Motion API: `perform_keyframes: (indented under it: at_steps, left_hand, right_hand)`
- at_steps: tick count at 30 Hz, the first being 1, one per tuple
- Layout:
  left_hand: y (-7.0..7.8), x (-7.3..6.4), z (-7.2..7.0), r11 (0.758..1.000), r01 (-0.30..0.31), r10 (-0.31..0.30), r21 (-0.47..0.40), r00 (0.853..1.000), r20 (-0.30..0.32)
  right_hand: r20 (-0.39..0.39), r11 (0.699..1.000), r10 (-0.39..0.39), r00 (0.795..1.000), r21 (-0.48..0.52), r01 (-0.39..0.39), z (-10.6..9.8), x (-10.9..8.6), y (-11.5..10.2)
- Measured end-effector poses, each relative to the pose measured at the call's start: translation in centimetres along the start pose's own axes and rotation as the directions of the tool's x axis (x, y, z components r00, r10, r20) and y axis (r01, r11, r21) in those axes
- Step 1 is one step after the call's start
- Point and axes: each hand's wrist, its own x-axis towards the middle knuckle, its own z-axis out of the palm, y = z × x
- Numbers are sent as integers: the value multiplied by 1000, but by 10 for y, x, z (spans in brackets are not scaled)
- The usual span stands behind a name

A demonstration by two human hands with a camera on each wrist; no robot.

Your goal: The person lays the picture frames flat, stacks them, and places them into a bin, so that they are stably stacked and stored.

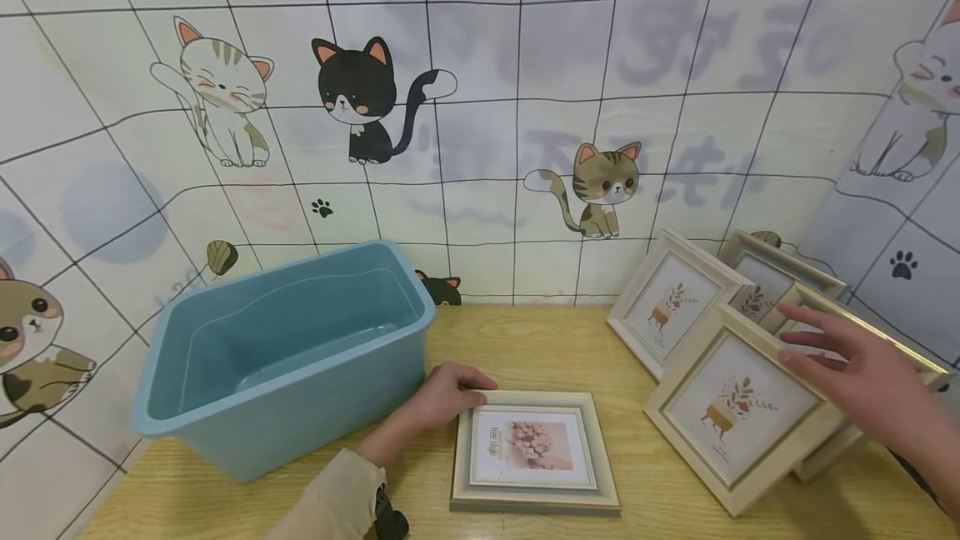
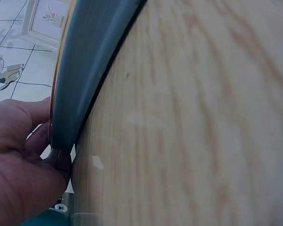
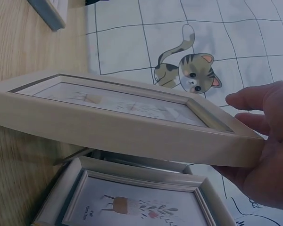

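Note:
A picture frame [image 1: 534, 497] with a stepped cream border and a pink flower print lies flat on the table. My left hand [image 1: 442, 397] pinches its far left corner; in the left wrist view that hand's thumb and fingers [image 2: 37, 112] close around the frame's grey edge [image 2: 87, 61]. At the right, a cream picture frame [image 1: 738, 407] with a potted-plant print stands leaning back. Beside its top corner is my right hand [image 1: 862, 373], fingers extended and spread. In the right wrist view, this frame's corner [image 3: 127, 134] reaches between the thumb and the loosely held fingers.
More plant-print frames [image 1: 678, 302] stand behind and beside the front one, against the wall side. A blue plastic bin [image 1: 315, 407] stands at the left, close to my left forearm. Behind everything hangs a cat-patterned wall covering [image 1: 480, 148]. The table [image 1: 517, 340] has a wood-grain surface.

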Motion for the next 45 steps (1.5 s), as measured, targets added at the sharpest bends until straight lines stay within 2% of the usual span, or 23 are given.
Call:
perform_keyframes:
  at_steps: [7, 13, 15, 23, 28, 32, 37, 42, 45]
  left_hand:
    - [0, 1, 0, 1000, -1, 1, -2, 1000, -3]
    - [0, 1, -1, 1000, 4, -4, -4, 1000, 1]
    - [0, 1, -2, 1000, 6, -6, -3, 1000, 4]
    - [3, 0, -3, 1000, -17, 17, -5, 1000, -1]
    - [10, -4, -4, 1000, -7, 7, -26, 1000, -18]
    - [20, -7, -5, 1000, -24, 23, -18, 998, -53]
    - [42, -11, -9, 994, -101, 98, -44, 993, -69]
    - [66, -16, -12, 982, -172, 167, -77, 984, -63]
    - [80, -19, -12, 974, -214, 209, -75, 976, -66]
  right_hand:
    - [11, 997, -73, 997, -30, 74, 3, 6, -1]
    - [125, 995, -48, 991, -81, 59, 5, 8, -3]
    - [142, 995, -43, 989, -84, 55, 6, 8, -3]
    - [90, 989, -111, 990, -85, 119, 8, 5, -3]
    - [103, 991, -107, 989, -75, 115, 7, 0, -7]
    - [102, 997, -70, 992, -27, 73, 7, -4, -11]
    - [83, 997, -44, 996, 71, 38, 6, -8, -18]
    - [73, 971, -59, 996, 236, 40, 11, -12, -28]
    - [69, 953, -43, 997, 302, 20, 19, -14, -36]
